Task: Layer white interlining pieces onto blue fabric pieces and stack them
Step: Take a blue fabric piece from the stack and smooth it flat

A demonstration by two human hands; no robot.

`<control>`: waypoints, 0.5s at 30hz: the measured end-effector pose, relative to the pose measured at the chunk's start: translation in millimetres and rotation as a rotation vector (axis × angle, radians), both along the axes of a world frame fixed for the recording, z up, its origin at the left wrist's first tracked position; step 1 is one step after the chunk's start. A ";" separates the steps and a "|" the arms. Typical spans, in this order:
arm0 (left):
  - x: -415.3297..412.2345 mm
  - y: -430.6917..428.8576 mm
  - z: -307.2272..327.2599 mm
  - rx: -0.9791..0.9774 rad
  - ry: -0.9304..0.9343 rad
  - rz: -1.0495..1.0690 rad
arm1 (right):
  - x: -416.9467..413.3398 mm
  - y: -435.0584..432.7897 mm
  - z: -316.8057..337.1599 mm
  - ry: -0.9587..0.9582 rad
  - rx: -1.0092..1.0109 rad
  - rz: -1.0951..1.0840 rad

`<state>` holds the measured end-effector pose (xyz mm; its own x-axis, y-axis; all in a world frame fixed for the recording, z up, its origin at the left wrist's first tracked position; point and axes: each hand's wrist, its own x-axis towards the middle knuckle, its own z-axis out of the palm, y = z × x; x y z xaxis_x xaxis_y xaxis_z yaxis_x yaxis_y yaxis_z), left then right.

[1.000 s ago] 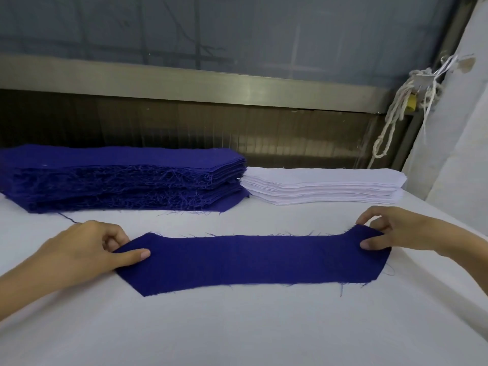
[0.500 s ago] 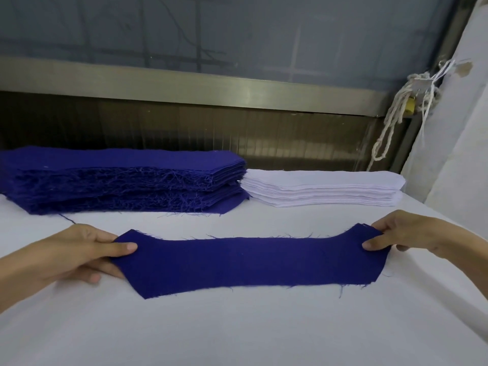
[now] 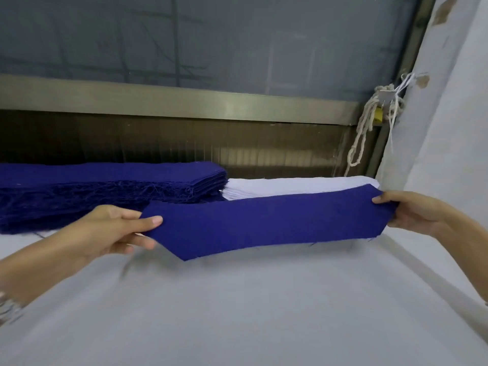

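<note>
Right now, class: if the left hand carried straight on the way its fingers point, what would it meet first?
The left hand points rightward along the held blue fabric piece; beyond that, probably the right hand, though depth is unclear.

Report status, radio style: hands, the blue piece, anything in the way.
Left hand and right hand each pinch an end of the blue piece, held off the table. Blue stack and white stack behind. Nothing in the way.

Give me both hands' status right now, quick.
Left hand: closed, pinching the left end of the blue fabric piece.
Right hand: closed, pinching the right end of the same piece, held above the table.
</note>
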<state>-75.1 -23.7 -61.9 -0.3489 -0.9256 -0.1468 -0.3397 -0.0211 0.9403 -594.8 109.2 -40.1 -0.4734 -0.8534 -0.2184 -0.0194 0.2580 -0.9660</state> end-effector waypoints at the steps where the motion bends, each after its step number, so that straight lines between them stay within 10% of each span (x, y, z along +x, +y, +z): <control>1: -13.7 0.3 1.3 -0.005 0.015 -0.003 | -6.4 -1.1 -2.6 -0.033 -0.032 -0.044; 15: -124.7 -16.0 -24.5 -0.052 -0.039 -0.079 | -72.2 -8.5 -50.1 0.266 0.040 -0.476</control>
<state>-199.8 -39.7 -86.5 -0.4161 -0.9021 -0.1140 -0.3745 0.0557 0.9256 -667.0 100.7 -90.2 -0.8485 -0.5250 -0.0662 -0.1340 0.3343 -0.9329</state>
